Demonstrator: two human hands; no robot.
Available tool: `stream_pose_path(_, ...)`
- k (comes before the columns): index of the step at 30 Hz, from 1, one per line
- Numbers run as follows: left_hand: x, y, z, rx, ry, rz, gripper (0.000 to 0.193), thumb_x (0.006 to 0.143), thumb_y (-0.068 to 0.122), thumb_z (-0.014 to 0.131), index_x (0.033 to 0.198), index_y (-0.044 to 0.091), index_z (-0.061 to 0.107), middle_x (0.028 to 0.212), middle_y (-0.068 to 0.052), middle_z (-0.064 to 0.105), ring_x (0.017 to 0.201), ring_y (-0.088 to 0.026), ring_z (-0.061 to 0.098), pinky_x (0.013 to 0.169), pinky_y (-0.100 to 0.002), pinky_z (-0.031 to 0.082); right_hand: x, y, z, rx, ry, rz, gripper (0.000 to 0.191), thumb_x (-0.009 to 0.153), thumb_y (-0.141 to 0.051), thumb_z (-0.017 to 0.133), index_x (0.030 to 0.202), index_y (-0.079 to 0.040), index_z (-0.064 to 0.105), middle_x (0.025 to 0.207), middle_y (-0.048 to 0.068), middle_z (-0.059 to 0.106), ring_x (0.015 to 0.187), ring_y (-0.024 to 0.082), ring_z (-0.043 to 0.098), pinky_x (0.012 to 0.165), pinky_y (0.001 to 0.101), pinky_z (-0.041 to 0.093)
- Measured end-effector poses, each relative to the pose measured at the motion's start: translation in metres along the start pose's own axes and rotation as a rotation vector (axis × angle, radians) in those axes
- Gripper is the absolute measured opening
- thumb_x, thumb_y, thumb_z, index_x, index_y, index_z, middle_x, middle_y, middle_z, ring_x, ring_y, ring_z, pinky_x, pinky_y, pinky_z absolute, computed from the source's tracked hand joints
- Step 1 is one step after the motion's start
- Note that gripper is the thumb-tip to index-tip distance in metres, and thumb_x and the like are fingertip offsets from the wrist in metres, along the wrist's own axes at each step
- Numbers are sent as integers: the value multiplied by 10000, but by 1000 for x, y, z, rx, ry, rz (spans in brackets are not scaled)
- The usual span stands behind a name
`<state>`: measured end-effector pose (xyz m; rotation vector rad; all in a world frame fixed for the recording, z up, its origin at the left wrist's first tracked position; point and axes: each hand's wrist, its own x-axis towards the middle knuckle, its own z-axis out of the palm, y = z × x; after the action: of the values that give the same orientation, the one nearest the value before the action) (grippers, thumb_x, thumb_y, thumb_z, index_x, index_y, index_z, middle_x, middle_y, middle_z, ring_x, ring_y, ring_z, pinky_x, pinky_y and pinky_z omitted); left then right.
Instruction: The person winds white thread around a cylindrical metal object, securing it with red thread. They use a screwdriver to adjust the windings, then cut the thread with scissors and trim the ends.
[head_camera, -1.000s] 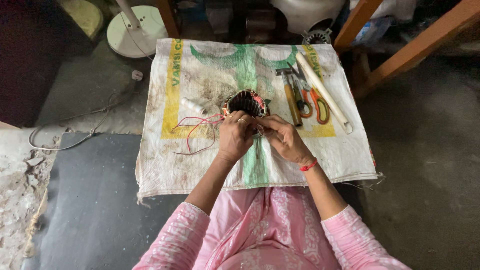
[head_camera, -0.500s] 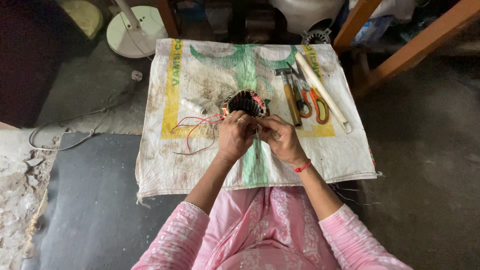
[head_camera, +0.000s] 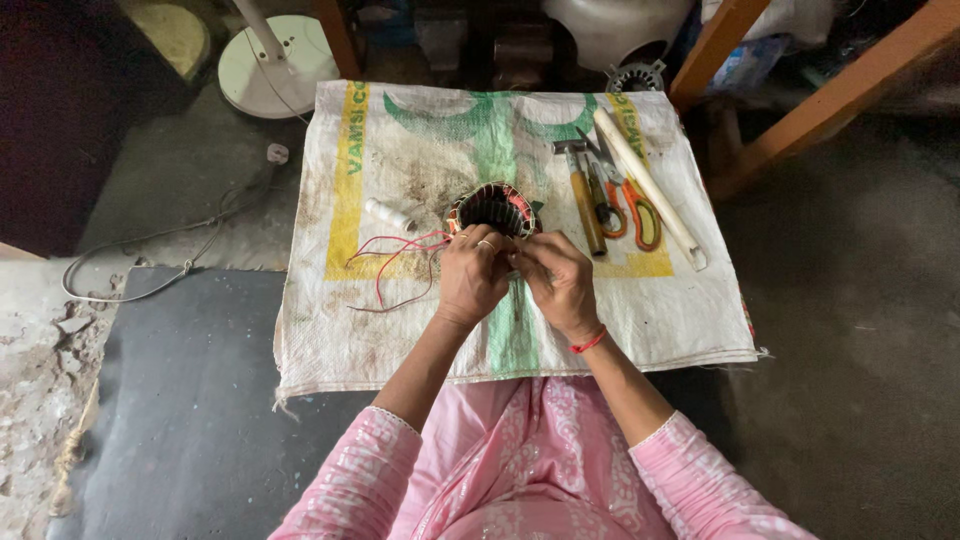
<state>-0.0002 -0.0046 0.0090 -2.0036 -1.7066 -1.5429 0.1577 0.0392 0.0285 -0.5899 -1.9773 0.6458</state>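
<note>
A round motor stator (head_camera: 492, 207) with dark slots and coloured windings sits on a white woven sack (head_camera: 400, 330) spread on the floor. My left hand (head_camera: 472, 275) and my right hand (head_camera: 556, 281) meet at its near rim, fingers pinched together on the winding wires there. Thin red wires (head_camera: 395, 262) trail from the stator to the left over the sack. What the fingertips pinch is hidden by the hands themselves.
Right of the stator lie a hammer (head_camera: 582, 196), orange-handled scissors (head_camera: 632, 210) and a white tube (head_camera: 648, 186). A small white spool (head_camera: 388, 213) lies left. A fan base (head_camera: 275, 70), grey cable (head_camera: 165, 262) and wooden legs (head_camera: 835, 100) ring the sack.
Both hands have stayed at the stator's near rim, with only small finger movements. Nothing else on the sack has shifted.
</note>
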Motion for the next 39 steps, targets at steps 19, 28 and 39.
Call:
stream_pose_path(19, -1, 0, 2, 3, 18, -8, 136, 759, 49, 698, 868, 96, 630, 865, -99, 603, 865, -336, 600, 747, -462, 489, 11, -29, -11, -66, 85, -119, 125, 914, 38, 727, 1031, 3, 703, 1060, 158, 689, 928, 243, 707, 783, 322, 575)
stream_pose_path(28, -2, -4, 3, 9, -12, -12, 137, 769, 27, 694, 875, 108, 660, 862, -82, 612, 856, -320, 604, 759, -449, 487, -9, -49, -58, -15, 12, 55, 77, 996, -70, 682, 978, -1, 654, 1033, 100, 736, 957, 185, 724, 856, 320, 568)
stream_pose_path(39, -3, -6, 0, -33, -31, -18, 124, 807, 51, 723, 906, 116, 686, 875, -84, 674, 862, -318, 648, 771, -442, 517, 5, -10, -45, 1227, -55, 324, 114, 1053, -148, 587, 989, -65, 541, 960, 114, 635, 968, 254, 649, 1143, 521, 468)
